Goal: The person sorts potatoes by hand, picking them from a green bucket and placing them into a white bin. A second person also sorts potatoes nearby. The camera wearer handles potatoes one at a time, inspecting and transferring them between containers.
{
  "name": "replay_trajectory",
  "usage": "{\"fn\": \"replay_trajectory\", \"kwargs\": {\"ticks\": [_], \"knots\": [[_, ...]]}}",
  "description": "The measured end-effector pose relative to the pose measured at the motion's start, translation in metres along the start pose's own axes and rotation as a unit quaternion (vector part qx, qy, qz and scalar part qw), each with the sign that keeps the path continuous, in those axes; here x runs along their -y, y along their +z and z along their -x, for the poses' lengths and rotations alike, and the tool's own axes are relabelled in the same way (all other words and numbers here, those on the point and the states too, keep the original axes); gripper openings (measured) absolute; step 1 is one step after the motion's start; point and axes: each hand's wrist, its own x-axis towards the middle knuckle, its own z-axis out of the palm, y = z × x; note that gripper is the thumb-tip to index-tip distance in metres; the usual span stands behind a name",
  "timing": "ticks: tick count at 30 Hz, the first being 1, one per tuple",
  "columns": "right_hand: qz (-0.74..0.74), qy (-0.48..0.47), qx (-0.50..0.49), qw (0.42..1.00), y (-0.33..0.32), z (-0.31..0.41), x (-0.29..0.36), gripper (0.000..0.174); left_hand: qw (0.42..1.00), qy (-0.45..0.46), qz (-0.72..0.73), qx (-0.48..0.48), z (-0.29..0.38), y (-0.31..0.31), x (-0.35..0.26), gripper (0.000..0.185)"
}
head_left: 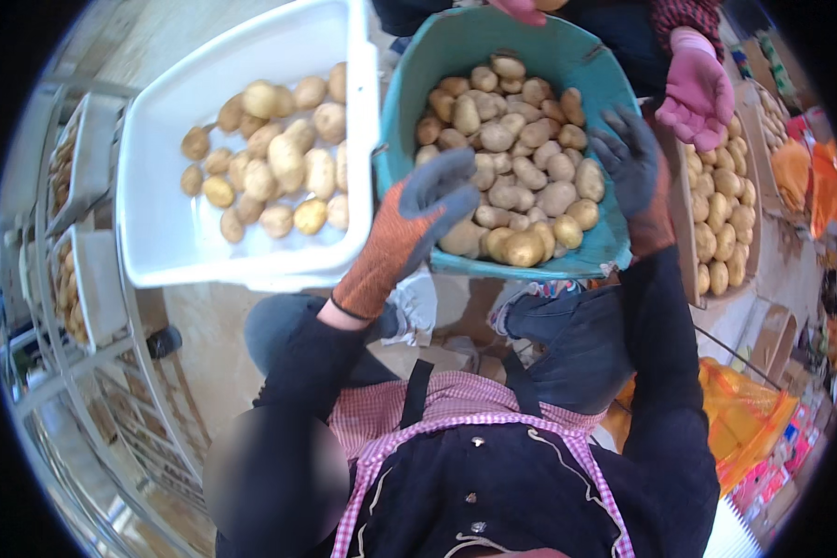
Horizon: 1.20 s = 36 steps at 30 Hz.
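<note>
Potatoes point(523, 171) fill the bottom of a teal tub point(408, 84) in front of me. My left hand point(425, 216), in an orange and grey work glove, is over the tub's left side with fingers spread and nothing in it. On the tub's right side, my right hand point(635, 181) wears the same kind of glove; its fingers are apart and hold nothing. A white plastic tub point(363, 139) stands against the teal one on the left, with loose potatoes point(286, 164) lying in it.
A co-worker's pink-gloved hand point(697, 91) hangs palm up beyond the teal tub; another is at its far rim. Right of me stands a box point(676, 230) of potatoes, with orange mesh bags point(746, 418) nearer. A metal rack point(70, 376) with white bins of potatoes is at left.
</note>
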Motion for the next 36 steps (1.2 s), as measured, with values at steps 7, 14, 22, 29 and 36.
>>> {"fn": "replay_trajectory", "kwargs": {"ticks": [7,14,22,29,36], "knots": [[0.542,-0.031,0.202,0.815,0.015,-0.082,-0.114,0.056,0.838,-0.086,-0.519,0.145,0.001,0.008,0.053,0.064],[0.543,0.011,0.311,0.78,0.003,-0.13,-0.246,0.072,0.849,0.012,-0.503,0.161,0.005,0.002,0.051,0.064],[0.413,0.094,0.333,0.843,-0.012,-0.134,-0.221,0.069,0.88,0.013,-0.452,0.146,0.006,-0.002,0.049,0.059],[0.448,0.146,0.297,0.83,0.028,-0.126,-0.208,0.083,0.959,-0.085,-0.26,0.078,-0.01,-0.001,0.066,0.064],[0.234,0.24,0.401,0.852,0.074,-0.086,-0.108,0.053,0.924,-0.089,0.371,-0.001,-0.022,-0.011,0.06,0.068]]}}
